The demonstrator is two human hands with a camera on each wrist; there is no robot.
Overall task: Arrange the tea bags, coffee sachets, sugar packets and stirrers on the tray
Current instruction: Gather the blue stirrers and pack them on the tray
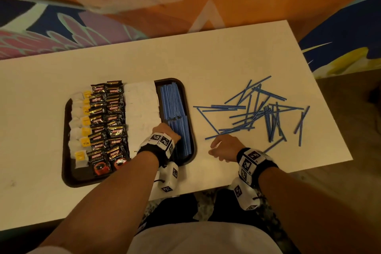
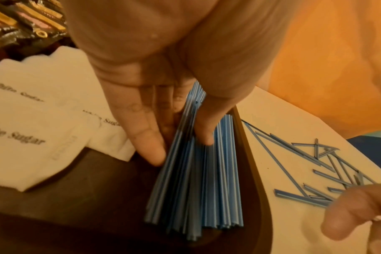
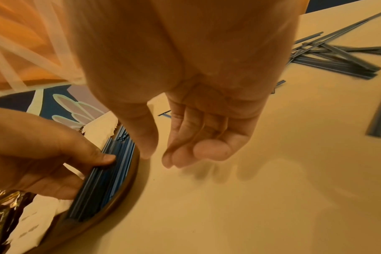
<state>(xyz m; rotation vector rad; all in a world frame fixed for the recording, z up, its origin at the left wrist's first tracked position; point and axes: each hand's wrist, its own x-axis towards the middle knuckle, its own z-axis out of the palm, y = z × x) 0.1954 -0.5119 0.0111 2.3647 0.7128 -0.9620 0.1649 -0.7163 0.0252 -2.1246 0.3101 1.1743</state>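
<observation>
Head looks down; wrists close, sharing the tray [image 1: 190, 121] edge.

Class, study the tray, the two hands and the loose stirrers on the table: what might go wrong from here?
1. The left hand presses on the stirrers in the tray; they already fan out and could scatter.
2. The scattered stirrers cross one another, so lifting one may flick others away.
3. The right hand, empty, could nudge the tray and shift the rows.
</observation>
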